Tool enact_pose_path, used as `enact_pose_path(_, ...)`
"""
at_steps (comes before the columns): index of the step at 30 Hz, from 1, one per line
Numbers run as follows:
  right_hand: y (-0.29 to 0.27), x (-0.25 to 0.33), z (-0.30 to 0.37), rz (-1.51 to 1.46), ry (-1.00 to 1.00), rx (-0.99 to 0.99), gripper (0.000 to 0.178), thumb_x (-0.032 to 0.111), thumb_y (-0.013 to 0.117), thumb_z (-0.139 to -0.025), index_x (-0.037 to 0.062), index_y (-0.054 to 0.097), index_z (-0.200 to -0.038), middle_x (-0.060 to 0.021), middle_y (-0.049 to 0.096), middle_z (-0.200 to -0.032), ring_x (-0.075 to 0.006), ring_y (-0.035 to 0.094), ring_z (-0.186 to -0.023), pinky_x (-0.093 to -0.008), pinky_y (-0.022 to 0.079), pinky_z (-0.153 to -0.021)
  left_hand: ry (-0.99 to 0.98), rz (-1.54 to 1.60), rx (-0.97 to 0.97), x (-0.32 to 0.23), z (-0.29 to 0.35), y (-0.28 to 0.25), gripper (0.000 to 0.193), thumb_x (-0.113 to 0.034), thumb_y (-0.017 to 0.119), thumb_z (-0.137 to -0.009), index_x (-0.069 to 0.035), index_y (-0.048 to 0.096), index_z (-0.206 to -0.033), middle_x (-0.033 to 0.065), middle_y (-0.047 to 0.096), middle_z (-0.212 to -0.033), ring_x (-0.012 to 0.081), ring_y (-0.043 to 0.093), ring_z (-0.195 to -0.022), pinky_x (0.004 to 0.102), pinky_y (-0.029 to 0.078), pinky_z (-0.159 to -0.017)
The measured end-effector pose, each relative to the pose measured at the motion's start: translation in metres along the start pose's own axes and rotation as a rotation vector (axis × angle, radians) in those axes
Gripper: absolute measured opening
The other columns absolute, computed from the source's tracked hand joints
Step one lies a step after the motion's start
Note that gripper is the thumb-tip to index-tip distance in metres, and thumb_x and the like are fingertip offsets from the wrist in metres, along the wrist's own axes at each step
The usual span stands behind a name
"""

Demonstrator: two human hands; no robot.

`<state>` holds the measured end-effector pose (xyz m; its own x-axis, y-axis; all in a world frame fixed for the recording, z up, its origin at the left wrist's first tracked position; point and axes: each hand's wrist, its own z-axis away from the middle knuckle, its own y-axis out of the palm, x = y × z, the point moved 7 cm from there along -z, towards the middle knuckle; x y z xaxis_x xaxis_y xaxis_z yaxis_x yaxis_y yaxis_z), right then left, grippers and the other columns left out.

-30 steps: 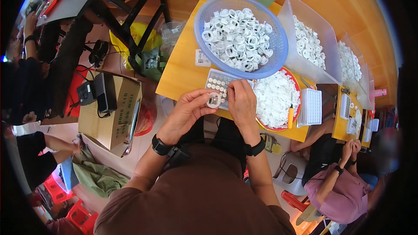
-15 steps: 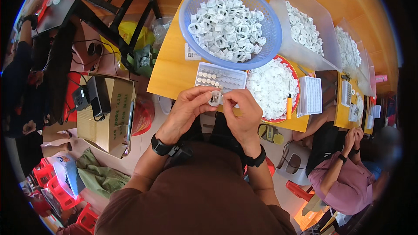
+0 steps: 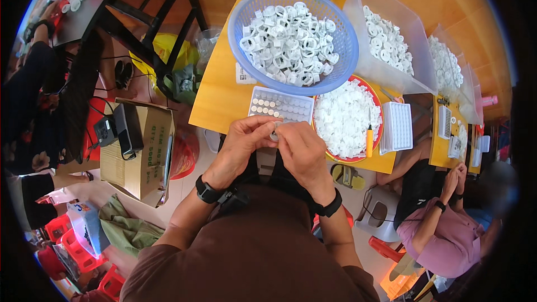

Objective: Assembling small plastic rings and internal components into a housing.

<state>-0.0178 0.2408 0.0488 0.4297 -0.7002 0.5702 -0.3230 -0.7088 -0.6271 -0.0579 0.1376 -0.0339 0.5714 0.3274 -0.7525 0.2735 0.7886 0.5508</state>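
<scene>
Close above the table's near edge, my left hand (image 3: 238, 146) pinches a small white round plastic part (image 3: 274, 134) between thumb and fingers. My right hand (image 3: 305, 151) is closed against the same part from the right, its fingertips pressed together on it. Fingers cover most of the part, and anything small between the right fingertips is hidden. Just beyond my hands lies a white tray (image 3: 309, 114) with round pockets, some holding small pale discs. Behind it stands a blue basket (image 3: 350, 39) heaped with similar white plastic parts.
A red-rimmed plate (image 3: 381, 134) of small white pieces sits right, a yellow-handled screwdriver (image 3: 369, 142) on it. Beside it are stacked white trays (image 3: 398, 127) and a clear bin (image 3: 417, 80). A carton (image 3: 126, 165) stands left; a co-worker (image 3: 447, 235) sits right.
My right hand has moved left, and its fingers now meet the white part that my left hand holds. The part is more covered than before.
</scene>
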Motion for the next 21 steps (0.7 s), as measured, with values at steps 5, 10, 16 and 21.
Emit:
enact_pose_path(5, -0.004, 0.0, -0.001, -0.04, 0.027, 0.001, 0.027, -0.007, 0.055, -0.069, 0.0018, 0.054, -0.095, -0.0101, 0.055, -0.079, -0.026, 0.054, -0.071, -0.0346, 0.045, -0.06, 0.016, -0.035, 0.002, -0.001, -0.001, 0.003, 0.023, -0.015, 0.06, -0.086, 0.0, 0.062, -0.104, 0.0055, 0.062, -0.092, 0.0081, 0.058, -0.075, 0.0216, 0.052, -0.067)
enact_pose_path(10, -0.005, -0.001, 0.003, -0.036, 0.015, 0.01, 0.027, -0.008, 0.056, -0.07, 0.0021, 0.054, -0.095, -0.0102, 0.055, -0.079, -0.0259, 0.055, -0.072, -0.0339, 0.045, -0.059, -0.024, -0.049, 0.013, 0.005, 0.0, 0.004, 0.023, -0.015, 0.061, -0.085, 0.0, 0.062, -0.103, 0.0047, 0.063, -0.09, 0.0073, 0.058, -0.074, 0.0209, 0.051, -0.066)
enact_pose_path(16, -0.006, -0.011, 0.007, -0.129, 0.18, 0.017, 0.016, -0.006, 0.059, -0.072, 0.0021, 0.058, -0.085, -0.0098, 0.055, -0.079, -0.0233, 0.056, -0.075, -0.0301, 0.046, -0.057, 0.001, -0.085, -0.001, 0.002, 0.0, 0.008, 0.022, -0.014, 0.06, -0.085, 0.0, 0.062, -0.103, 0.0047, 0.063, -0.089, 0.008, 0.058, -0.076, 0.0207, 0.051, -0.067)
enact_pose_path(21, -0.003, -0.042, 0.021, -0.635, 0.552, -0.087, 0.009, -0.004, 0.062, -0.074, 0.0007, 0.062, -0.082, -0.0069, 0.055, -0.08, -0.0145, 0.057, -0.076, -0.0238, 0.049, -0.061, -0.005, -0.058, 0.073, -0.001, 0.001, 0.018, 0.022, -0.014, 0.06, -0.086, -0.001, 0.063, -0.103, 0.0048, 0.063, -0.093, 0.0086, 0.058, -0.08, 0.0211, 0.051, -0.069)
